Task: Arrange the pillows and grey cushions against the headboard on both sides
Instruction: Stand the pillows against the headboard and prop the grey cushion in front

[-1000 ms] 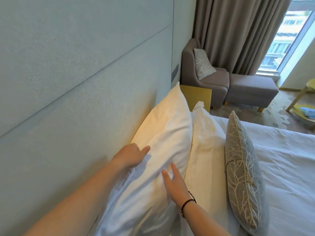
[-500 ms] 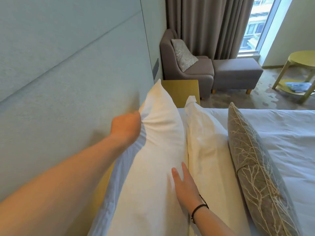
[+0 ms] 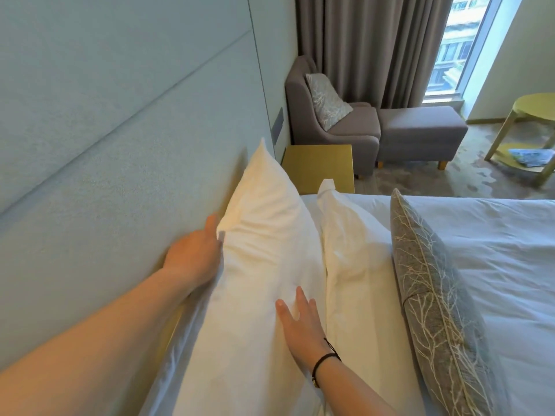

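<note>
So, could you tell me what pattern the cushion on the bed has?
Pale branch pattern on grey cushion, head view.

text: none legible | labels: none | brands: none | numbers: none | signs: none

Two white pillows stand on edge: the rear pillow (image 3: 264,265) against the headboard (image 3: 120,175), the front pillow (image 3: 354,265) touching it. A grey branch-patterned cushion (image 3: 435,295) leans just beside them.

Soft daylight from window (image 3: 450,52), wide-angle warp
</note>
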